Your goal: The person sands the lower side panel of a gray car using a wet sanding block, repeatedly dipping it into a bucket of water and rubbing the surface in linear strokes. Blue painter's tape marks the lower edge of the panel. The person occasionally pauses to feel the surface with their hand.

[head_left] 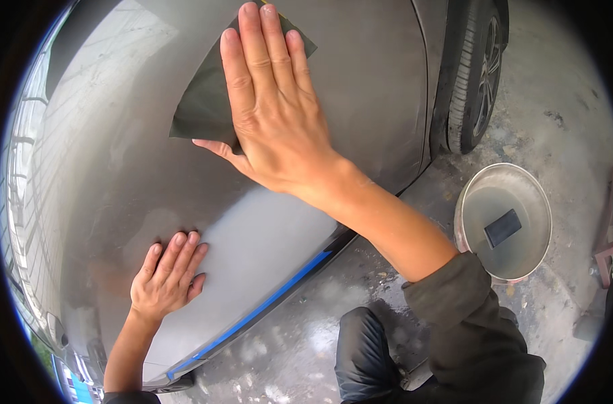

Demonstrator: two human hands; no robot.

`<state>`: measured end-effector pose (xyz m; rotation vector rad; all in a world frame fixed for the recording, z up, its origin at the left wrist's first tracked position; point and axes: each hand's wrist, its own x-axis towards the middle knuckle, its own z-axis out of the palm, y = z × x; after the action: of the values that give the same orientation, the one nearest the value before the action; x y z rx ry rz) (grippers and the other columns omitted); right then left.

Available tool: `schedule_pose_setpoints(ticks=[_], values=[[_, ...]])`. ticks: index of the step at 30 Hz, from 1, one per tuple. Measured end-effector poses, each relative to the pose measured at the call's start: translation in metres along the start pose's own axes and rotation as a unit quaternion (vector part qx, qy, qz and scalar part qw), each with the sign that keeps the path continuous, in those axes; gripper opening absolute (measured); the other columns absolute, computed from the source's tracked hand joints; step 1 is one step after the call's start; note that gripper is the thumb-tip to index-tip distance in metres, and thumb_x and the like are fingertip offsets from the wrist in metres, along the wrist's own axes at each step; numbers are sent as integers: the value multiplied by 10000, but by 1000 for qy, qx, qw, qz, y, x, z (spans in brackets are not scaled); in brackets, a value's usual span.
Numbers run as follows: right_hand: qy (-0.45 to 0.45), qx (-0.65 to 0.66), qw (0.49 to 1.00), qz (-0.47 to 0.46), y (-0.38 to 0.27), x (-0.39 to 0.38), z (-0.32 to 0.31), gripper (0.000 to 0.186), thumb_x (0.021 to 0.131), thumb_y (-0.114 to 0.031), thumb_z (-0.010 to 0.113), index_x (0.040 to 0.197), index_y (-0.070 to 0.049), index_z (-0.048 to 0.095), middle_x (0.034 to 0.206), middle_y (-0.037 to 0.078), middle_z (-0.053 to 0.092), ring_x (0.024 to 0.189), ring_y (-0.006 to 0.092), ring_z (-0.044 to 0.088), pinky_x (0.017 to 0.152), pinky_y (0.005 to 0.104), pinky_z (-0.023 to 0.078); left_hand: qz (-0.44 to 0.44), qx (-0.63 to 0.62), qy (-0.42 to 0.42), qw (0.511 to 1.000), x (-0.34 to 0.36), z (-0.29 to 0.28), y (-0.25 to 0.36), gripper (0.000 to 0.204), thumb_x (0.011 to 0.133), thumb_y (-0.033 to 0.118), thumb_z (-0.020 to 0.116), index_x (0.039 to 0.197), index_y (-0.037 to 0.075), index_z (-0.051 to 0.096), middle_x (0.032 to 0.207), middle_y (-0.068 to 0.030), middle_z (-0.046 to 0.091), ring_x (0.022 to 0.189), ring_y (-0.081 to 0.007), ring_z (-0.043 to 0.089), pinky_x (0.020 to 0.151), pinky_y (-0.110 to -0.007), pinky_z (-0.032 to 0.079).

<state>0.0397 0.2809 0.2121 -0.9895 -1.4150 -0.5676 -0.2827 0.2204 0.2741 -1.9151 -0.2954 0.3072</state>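
Observation:
My right hand [279,128] lies flat over a dark sheet of sandpaper [204,104], holding it against the curved grey car panel [374,87]. Its fingers point away from me, and the thumb sticks out by the sheet's near edge. Part of the sheet is hidden beneath the palm. My left hand [164,283] rests on the same panel, lower and to the left, with its fingers stretched out and nothing in them. Between the hands and the panel's lower edge is a lighter, smooth grey patch [252,236]. The panel looks wet or glossy in places.
Blue tape [266,304] runs along the panel's lower edge. A car wheel [478,81] stands at the upper right. On the stained concrete floor, a round bucket [463,232] holds cloudy liquid and a dark rectangular block [502,229]. My knee [364,350] shows below.

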Motion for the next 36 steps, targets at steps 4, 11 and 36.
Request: schedule_pose_setpoints(ticks=[4,11,36], values=[[-161,-110,979,-55,-4,-113,2,862,915,-400,683,1583,39,362,1712,223,234,1601,383,186,1291,531,163,1,9,0,1000,6,-6,-6,574,1002,419,496,1528,197,556,1617,-3,485,1527,-192,400,1281,-443,258],[-30,13,999,-40,18,-8,2,1145,755,-461,847,1586,88,282,1698,315,160,1586,477,147,1270,567,178,16,7,-14,1000,-6,-7,-7,558,1013,421,484,1515,193,572,1599,-11,508,1517,-192,416,1280,-440,260],[-284,-9,955,90,-5,-197,-24,1128,813,-397,836,1610,97,211,1702,325,116,1596,473,82,1298,569,100,-9,-28,-3,1000,0,-7,0,604,987,426,546,1536,176,538,1648,-11,442,1541,-186,369,1285,-424,256]])
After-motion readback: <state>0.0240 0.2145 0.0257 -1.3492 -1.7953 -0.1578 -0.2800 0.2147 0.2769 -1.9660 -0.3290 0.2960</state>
